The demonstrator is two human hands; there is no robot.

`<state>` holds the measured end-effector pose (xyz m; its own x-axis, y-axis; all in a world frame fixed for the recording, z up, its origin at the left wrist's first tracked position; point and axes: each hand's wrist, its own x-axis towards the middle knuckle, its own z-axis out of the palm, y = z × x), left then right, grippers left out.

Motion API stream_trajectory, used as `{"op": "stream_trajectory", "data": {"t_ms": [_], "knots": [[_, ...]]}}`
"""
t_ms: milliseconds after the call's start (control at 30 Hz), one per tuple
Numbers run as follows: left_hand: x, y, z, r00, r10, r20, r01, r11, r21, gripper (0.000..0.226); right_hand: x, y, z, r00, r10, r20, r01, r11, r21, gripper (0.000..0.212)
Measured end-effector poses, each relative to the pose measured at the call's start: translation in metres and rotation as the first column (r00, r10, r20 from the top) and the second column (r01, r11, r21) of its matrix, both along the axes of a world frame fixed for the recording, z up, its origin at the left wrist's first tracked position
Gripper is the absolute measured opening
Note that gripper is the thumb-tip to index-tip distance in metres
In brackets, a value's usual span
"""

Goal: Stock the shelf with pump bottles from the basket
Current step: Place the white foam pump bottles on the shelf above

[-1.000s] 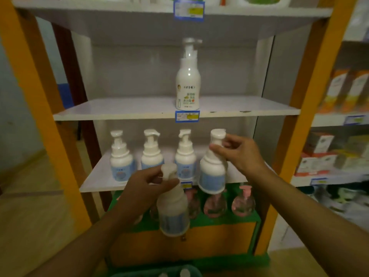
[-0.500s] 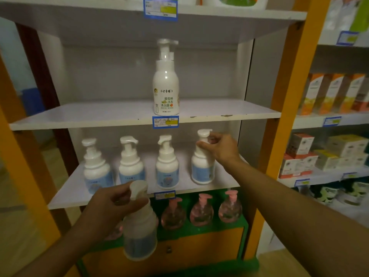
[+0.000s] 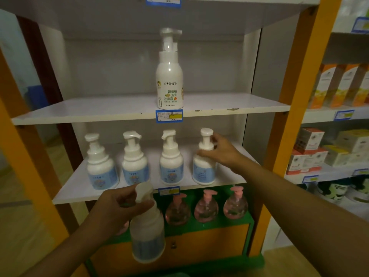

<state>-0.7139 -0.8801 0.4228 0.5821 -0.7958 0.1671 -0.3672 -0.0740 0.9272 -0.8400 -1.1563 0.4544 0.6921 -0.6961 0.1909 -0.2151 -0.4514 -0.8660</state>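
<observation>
The right hand [image 3: 220,151] grips the neck of the rightmost pump bottle [image 3: 204,158], which stands on the white shelf [image 3: 79,188] with three matching bottles to that hand's left. Below, the left hand [image 3: 119,208] holds another pump bottle [image 3: 147,226] by its neck.

left hand [image 3: 117,208] gripping low with curled fingers; right hand [image 3: 221,151] reached forward, fingers pinching.

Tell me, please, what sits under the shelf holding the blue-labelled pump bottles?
Under that shelf three pink pump bottles stand on a green ledge. The left hand and its held bottle cover whatever is further left.
</observation>
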Motion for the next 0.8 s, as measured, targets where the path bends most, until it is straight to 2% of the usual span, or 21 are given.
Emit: {"op": "stream_trajectory", "data": {"t_ms": [67, 133, 200, 300, 400, 467, 533, 667, 800], "knots": [[-0.003, -0.001, -0.001, 1.0, -0.008, -0.017, 0.008, 1.0, 0.005, 0.035, 0.002, 0.003, -0.008, 0.997, -0.047, -0.061, 0.042, 0.995, -0.088, 0.049], [-0.005, -0.001, -0.001, 1.0, -0.005, -0.019, 0.005, 1.0, -0.003, 0.026, 0.003, 0.002, -0.013, 0.995, -0.09, -0.037, 0.084, 0.987, -0.139, 0.05], [-0.007, -0.002, -0.001, 1.0, -0.004, -0.012, 0.004, 1.0, -0.021, 0.023, 0.004, -0.002, -0.014, 0.997, -0.077, 0.006, 0.077, 0.99, -0.116, 0.053], [-0.007, -0.002, 0.0, 1.0, -0.013, 0.001, 0.013, 1.0, -0.013, 0.025, 0.003, -0.006, -0.017, 0.998, 0.005, 0.066, -0.005, 1.0, -0.004, 0.075], [-0.005, -0.002, -0.002, 1.0, -0.02, 0.012, 0.02, 1.0, -0.01, 0.024, 0.004, -0.011, -0.026, 0.992, -0.121, 0.029, 0.123, 0.988, -0.093, 0.087], [-0.004, -0.004, -0.004, 0.999, -0.024, 0.037, 0.024, 1.0, 0.004, 0.025, 0.004, -0.011, -0.027, 0.98, -0.197, 0.017, 0.198, 0.967, -0.16, 0.08], [-0.005, -0.005, -0.005, 0.999, -0.024, 0.04, 0.023, 1.0, 0.014, 0.025, 0.004, -0.012, -0.028, 0.986, -0.164, 0.021, 0.165, 0.974, -0.156, 0.074], [-0.006, -0.004, -0.004, 1.0, -0.018, 0.015, 0.018, 1.0, 0.011, 0.027, 0.004, -0.011, -0.028, 0.998, -0.064, 0.017, 0.066, 0.994, -0.086, 0.086], [-0.007, -0.004, -0.003, 0.999, -0.023, 0.028, 0.023, 1.0, 0.003, 0.022, 0.007, -0.008, -0.024, 0.988, -0.156, 0.014, 0.156, 0.982, -0.105, 0.077]]}}
